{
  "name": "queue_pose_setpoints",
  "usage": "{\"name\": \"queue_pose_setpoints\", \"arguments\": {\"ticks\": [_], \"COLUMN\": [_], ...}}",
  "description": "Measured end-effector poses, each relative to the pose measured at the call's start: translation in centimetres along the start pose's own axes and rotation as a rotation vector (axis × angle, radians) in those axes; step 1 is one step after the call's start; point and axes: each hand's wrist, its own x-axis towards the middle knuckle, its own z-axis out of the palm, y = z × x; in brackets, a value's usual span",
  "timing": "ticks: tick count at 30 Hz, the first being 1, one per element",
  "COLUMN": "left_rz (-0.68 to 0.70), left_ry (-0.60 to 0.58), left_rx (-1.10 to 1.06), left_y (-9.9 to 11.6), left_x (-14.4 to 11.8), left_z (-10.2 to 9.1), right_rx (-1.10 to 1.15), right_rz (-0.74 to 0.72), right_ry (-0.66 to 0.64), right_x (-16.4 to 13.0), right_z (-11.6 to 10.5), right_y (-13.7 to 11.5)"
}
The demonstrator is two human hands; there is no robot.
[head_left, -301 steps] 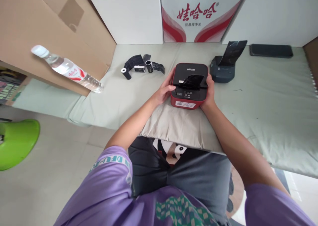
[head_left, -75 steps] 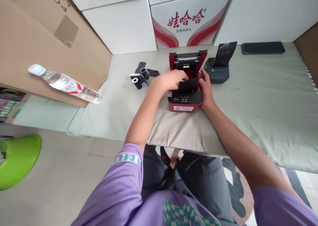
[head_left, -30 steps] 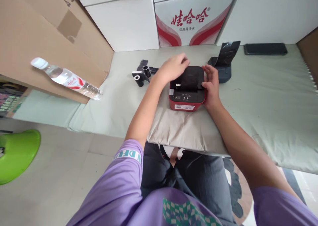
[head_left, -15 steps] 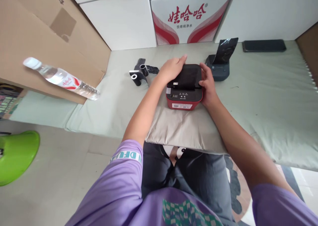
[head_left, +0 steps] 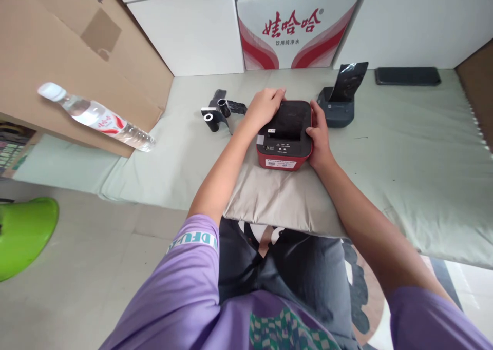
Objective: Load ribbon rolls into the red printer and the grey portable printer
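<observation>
A small red printer with a black lid [head_left: 285, 137] sits on a beige cushion [head_left: 277, 198] in front of me, its lid down. My left hand [head_left: 263, 107] rests on the lid's back left corner, fingers spread flat. My right hand [head_left: 318, 134] grips the printer's right side. A white label edge shows at the lid's front left.
Black ribbon rolls [head_left: 216, 115] lie left of the printer. A dark grey printer [head_left: 340, 106] with black film sticking up stands behind right, a dark phone [head_left: 407, 76] beyond it. A water bottle [head_left: 96, 117] rests on a cardboard box [head_left: 57, 57]. White cartons [head_left: 295, 26] line the back. A green stool [head_left: 23, 232] stands on the floor.
The red printer's lid, open 2.5 s ago with black film pulled out, is now shut. My left hand settled on the lid's back corner; my right hand holds the side.
</observation>
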Motion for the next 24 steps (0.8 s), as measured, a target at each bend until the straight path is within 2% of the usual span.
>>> {"name": "queue_pose_setpoints", "arguments": {"ticks": [3,5,7,8,10,12,16,18,21,24], "left_rz": [-0.069,-0.084,-0.074,-0.101,-0.127,-0.118,-0.021,-0.002,-0.050,-0.063], "left_ry": [0.036,0.039,-0.055,-0.076,-0.026,0.007,0.095,0.093,0.074,0.054], "left_rx": [-0.132,-0.284,-0.380,-0.415,-0.439,-0.448,-0.491,-0.526,-0.567,-0.580], "left_y": [0.1,-0.2,-0.7,-1.0,-1.2,-1.0,-0.3,-0.2,-1.2,-3.1], "left_x": [-3.6,-7.7,-11.6,-13.0,-13.7,-11.6,-3.0,0.9,4.5,5.7], "left_z": [-0.3,-0.4,-0.3,-0.2,0.2,0.6,1.3,1.7,2.3,3.0], "right_rx": [-0.057,-0.087,-0.158,-0.226,-0.328,-0.375,-0.367,-0.324,-0.342,-0.381], "right_rz": [0.087,0.094,0.001,-0.065,-0.147,-0.189,-0.249,-0.242,-0.202,-0.168], "right_ry": [0.121,0.023,-0.175,-0.213,-0.107,-0.022,0.000,0.026,0.116,0.147], "right_x": [-3.0,-6.1,-8.8,-9.5,-9.2,-6.4,2.5,6.0,8.4,8.4], "right_z": [-0.4,-0.8,-0.8,-0.6,-0.1,0.5,1.3,1.6,2.0,2.2], "right_y": [-1.6,-3.2,-4.9,-5.6,-6.4,-6.3,-3.9,-2.2,0.6,2.4]}}
